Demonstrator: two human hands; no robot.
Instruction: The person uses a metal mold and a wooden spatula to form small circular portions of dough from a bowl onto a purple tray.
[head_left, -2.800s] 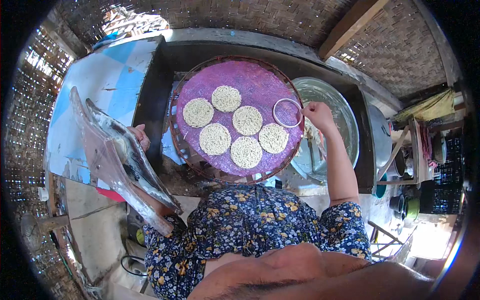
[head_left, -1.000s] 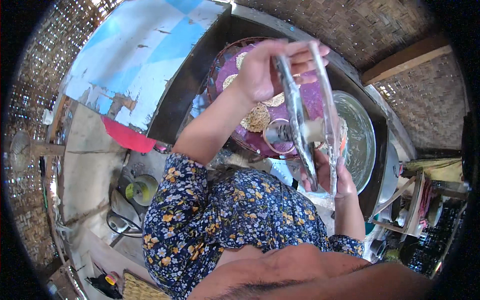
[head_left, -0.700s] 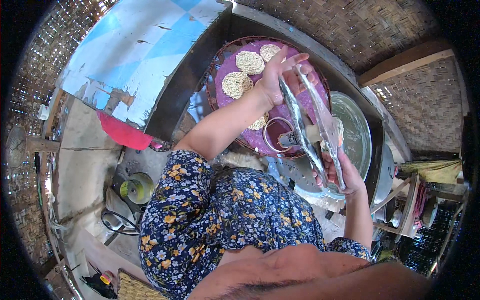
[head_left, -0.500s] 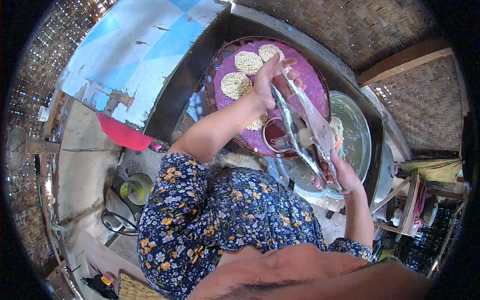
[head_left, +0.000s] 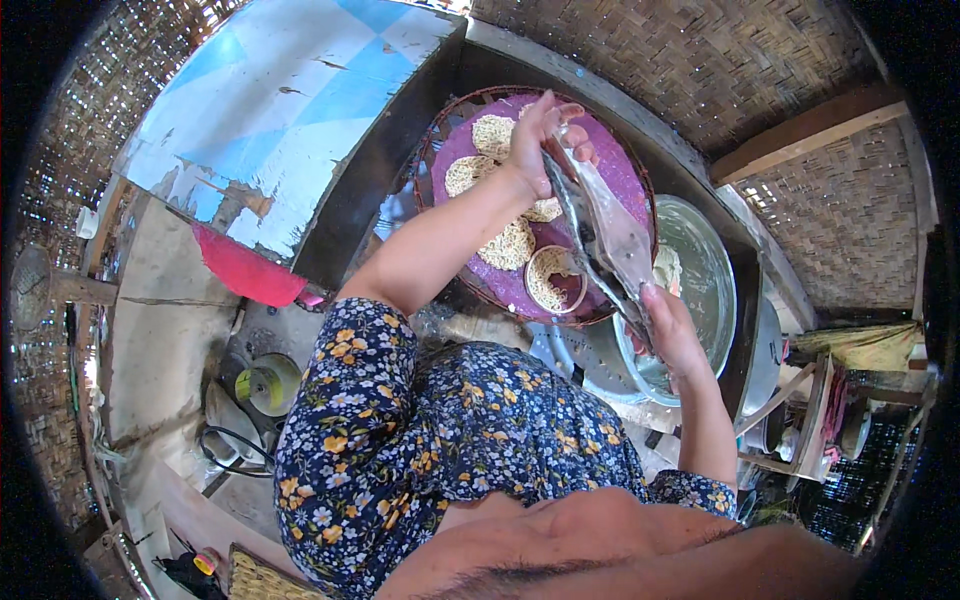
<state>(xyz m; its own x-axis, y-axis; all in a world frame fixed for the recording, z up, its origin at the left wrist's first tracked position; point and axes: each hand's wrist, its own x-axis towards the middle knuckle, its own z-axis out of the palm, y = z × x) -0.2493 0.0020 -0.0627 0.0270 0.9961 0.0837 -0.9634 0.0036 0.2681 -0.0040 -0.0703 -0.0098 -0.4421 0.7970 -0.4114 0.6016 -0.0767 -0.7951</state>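
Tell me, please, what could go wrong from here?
The ring lies near the edge of the purple sheet with no hand on it, so a bump might shift it. The strands cover only part of its inside, so they could settle unevenly. The left hand and right hand hold the press above; a slip could flatten nearby discs.

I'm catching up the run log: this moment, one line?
left hand: on press, far end | right hand: on press, near end | ring: on purple tray, partly filled with strands | pale discs: on tray
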